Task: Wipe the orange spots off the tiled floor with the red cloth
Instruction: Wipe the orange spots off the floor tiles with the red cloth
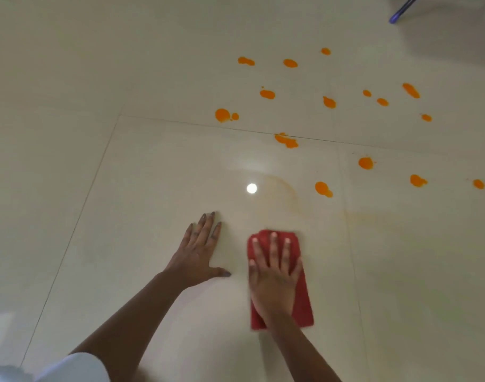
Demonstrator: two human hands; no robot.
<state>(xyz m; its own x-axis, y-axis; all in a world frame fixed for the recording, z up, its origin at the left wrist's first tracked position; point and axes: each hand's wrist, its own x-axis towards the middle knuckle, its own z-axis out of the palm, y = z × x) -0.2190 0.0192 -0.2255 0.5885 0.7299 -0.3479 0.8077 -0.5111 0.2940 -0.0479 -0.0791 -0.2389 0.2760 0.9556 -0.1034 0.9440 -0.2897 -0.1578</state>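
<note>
While the folded red fabric cloth (303,304) lies flat on the glossy cream tiled floor (153,175), low in the middle of the view, the right hand (274,277) presses down on it with fingers straight and slightly spread, fingertips near its far edge; nothing is pinched. The left hand (197,252) rests flat on bare tile just beside the cloth, fingers splayed, apparently as a brace. Just beyond the cloth a faint orange film (286,194) curves across the tile, so I judge that one light pass only thins the liquid. Firm, even palm pressure and overlapping strokes should serve better. The closest wet orange spot (323,188) sits ahead and a little to the right, and it looks like the sensible next target. Pushing straight through it risks dragging a streak, so it seems wiser to cover it, press, then draw it back toward the body. The cloth should be turned to a fresh face once it is loaded. The blot on the dark grout line (286,140) will probably need strokes along the joint. Many more spots lie farther off and to the right, well apart from the cloth, so most of the job remains. The bracing hand should stay on dry tile, since the polished floor looks slippery. A blue rod (402,8) crosses the far right corner.
</note>
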